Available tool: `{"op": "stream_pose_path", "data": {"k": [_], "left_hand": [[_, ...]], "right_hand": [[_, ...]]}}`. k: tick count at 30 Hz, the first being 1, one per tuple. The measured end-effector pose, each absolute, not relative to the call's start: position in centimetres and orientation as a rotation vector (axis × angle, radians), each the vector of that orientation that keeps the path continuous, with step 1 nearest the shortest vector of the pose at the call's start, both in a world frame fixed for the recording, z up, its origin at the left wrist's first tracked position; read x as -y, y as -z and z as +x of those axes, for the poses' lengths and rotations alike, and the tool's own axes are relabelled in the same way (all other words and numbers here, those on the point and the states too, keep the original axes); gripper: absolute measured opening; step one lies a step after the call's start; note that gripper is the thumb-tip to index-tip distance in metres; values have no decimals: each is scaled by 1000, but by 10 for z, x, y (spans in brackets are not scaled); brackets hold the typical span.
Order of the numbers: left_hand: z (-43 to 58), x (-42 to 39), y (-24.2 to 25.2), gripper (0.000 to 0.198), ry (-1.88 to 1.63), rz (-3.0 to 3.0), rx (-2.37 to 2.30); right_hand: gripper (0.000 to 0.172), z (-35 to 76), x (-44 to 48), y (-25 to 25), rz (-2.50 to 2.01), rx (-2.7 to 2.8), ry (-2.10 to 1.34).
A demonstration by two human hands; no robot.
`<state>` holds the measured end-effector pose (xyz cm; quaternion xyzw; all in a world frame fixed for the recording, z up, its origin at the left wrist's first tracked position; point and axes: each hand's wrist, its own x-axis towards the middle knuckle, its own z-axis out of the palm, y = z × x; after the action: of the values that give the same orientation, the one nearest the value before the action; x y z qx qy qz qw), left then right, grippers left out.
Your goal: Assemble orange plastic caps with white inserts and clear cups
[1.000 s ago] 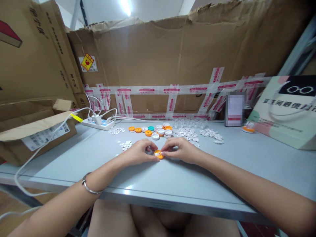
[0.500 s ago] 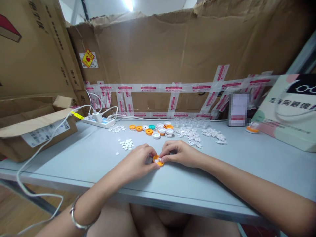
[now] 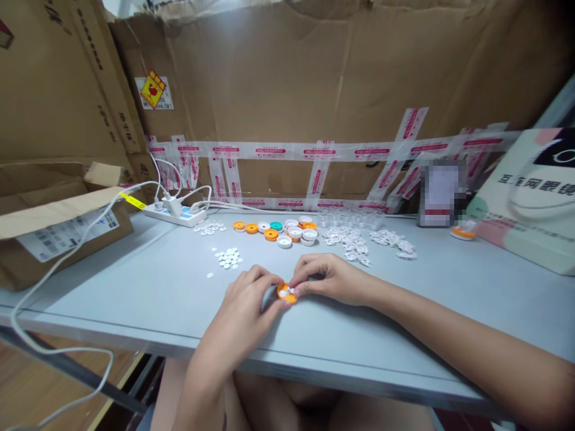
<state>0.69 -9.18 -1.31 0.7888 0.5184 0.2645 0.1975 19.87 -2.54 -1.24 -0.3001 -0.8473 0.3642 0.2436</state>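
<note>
An orange round cap [image 3: 284, 297] lies on the table near its front, its hollow side up. My left hand [image 3: 251, 305] grips the cap's rim from the left between thumb and forefinger. From the right, my right hand [image 3: 326, 278] pinches a small white plastic piece [image 3: 290, 291] inside the cap; its exact shape is partly hidden by the fingertips. Beyond my hands stand several orange, white and green caps [image 3: 271, 234]. A pile of small white discs [image 3: 229, 258] lies to the left, and white flat plastic pieces [image 3: 353, 244] to the right.
A white power strip [image 3: 175, 214] with cables stands at the back left, beside an open cardboard box [image 3: 67, 230]. Clear plastic cups [image 3: 350, 218] line the back. A phone [image 3: 441, 194] and a printed box [image 3: 525, 203] are at the right, with a large taped carton [image 3: 269, 90] behind.
The view has tilted down and shifted slightly. My left wrist and forearm have swung inward, and the left fingers have spread a little around the cap. My right hand stays at the cap.
</note>
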Motion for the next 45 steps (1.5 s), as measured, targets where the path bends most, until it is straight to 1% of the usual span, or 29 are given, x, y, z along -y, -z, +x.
{"op": "stream_pose_path", "data": {"k": [7, 20, 32, 38, 45], "left_hand": [[8, 93, 12, 18, -751, 2193, -1457], [8, 94, 12, 16, -764, 2190, -1475], [8, 94, 11, 17, -754, 2190, -1470], [8, 94, 12, 17, -767, 2193, -1470], [8, 95, 12, 15, -791, 2189, -1446]], "right_hand": [[21, 201, 25, 7, -833, 2332, -971], [22, 208, 28, 6, -630, 2538, -800], [24, 204, 34, 1, -700, 2617, -667], [20, 204, 32, 4, -697, 2498, -822], [24, 204, 29, 4, -711, 2418, -936]]}}
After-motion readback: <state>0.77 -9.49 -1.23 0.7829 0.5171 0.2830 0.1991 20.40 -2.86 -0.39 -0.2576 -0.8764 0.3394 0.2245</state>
